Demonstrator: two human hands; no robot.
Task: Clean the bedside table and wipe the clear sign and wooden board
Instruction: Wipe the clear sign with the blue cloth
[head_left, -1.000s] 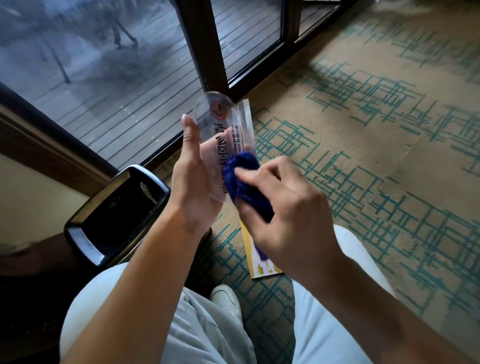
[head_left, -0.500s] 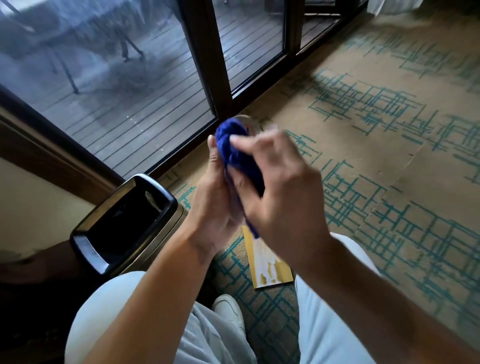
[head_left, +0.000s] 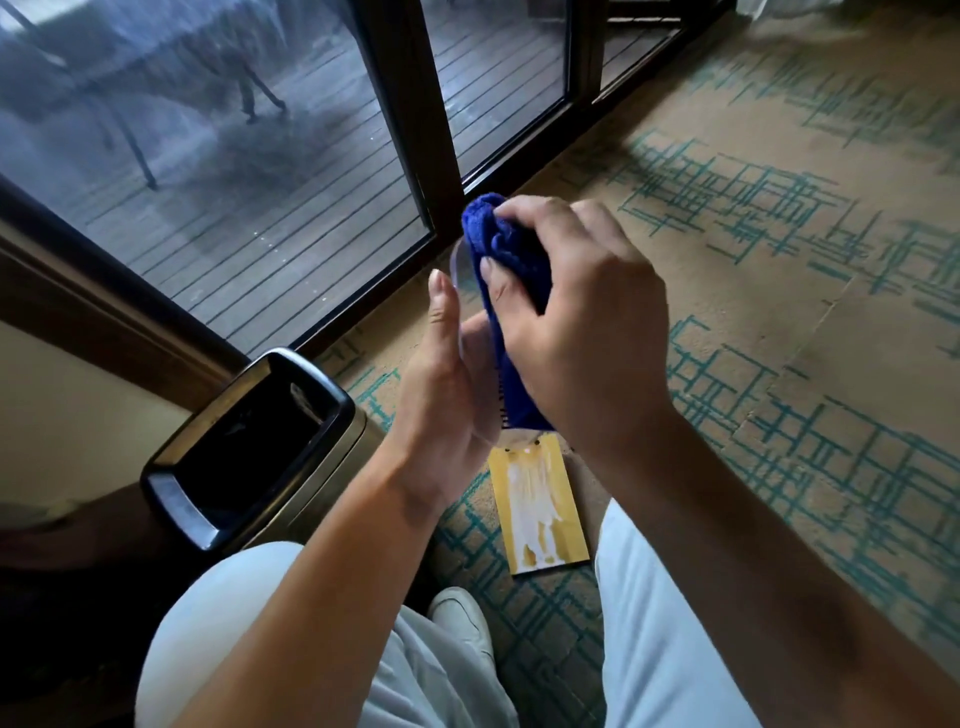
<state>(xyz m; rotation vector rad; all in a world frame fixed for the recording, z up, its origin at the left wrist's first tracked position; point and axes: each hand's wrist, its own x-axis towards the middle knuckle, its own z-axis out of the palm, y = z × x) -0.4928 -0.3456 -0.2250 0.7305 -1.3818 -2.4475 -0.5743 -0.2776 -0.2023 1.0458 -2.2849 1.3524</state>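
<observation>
My left hand (head_left: 441, 395) holds the clear sign (head_left: 462, 265) upright in front of me, thumb along its left edge. Most of the sign is hidden behind the blue cloth (head_left: 511, 270). My right hand (head_left: 576, 322) is shut on that cloth and presses it against the sign's upper part. The wooden board (head_left: 540, 514), yellow with pale streaks, lies flat on the carpet below my hands, between my knees.
A black bin with a metal rim (head_left: 249, 447) stands open at the left, beside my left knee. Dark-framed glass doors (head_left: 415, 130) run across the top left. Patterned carpet (head_left: 779, 260) spreads to the right. A white shoe (head_left: 462, 618) shows below.
The cloth in my right hand has moved from the middle of the sign up to its top. The sign's printed face, visible earlier, is now covered.
</observation>
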